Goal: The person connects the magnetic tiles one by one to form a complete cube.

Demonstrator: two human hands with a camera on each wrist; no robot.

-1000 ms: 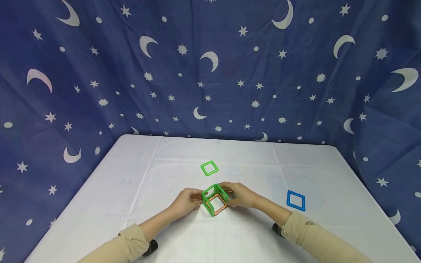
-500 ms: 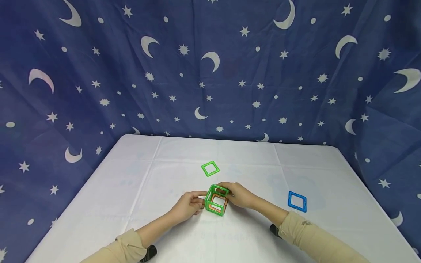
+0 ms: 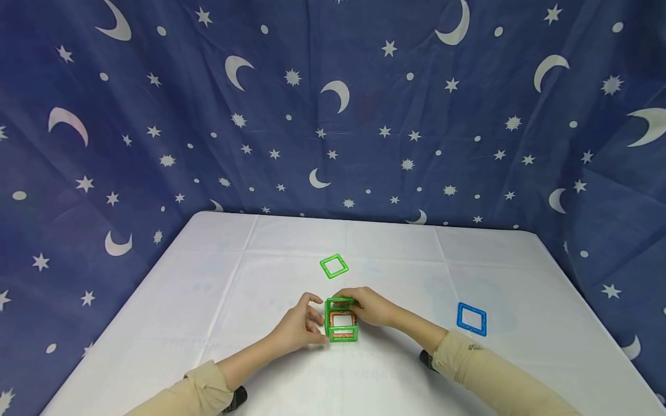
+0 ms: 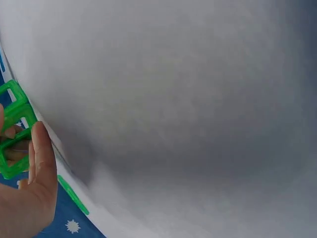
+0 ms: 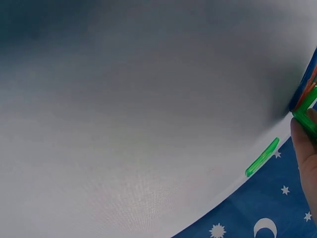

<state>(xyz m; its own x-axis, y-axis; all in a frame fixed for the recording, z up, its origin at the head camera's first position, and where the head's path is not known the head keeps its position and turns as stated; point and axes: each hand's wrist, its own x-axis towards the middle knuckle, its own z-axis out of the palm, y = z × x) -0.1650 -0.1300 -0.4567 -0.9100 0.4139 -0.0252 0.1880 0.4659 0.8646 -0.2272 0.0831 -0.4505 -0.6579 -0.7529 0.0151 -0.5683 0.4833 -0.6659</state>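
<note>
Square magnetic tiles stand joined in a small box [image 3: 341, 337] in the middle of the white table. Its upright walls at the left, near and far sides are green; an orange tile [image 3: 343, 315] forms the base. My right hand [image 3: 373, 307] pinches the far green wall near its right end, covering part of it. Spread round the left wall, my left hand [image 3: 295, 328] has its thumb at the near corner and its fingers loosely bent alongside. In the left wrist view, green frames [image 4: 20, 114] lie beside a straight finger.
A loose green square tile [image 3: 334, 266] lies flat beyond the box. Off to the right is a blue square tile [image 3: 472, 319]. The white-covered table [image 3: 250, 277] runs back to a dark blue curtain [image 3: 333, 115] with moons and stars.
The box has turned so that its near wall faces me squarely. My left hand's fingers have spread, its thumb shifting to the near corner. My right hand has moved slightly left.
</note>
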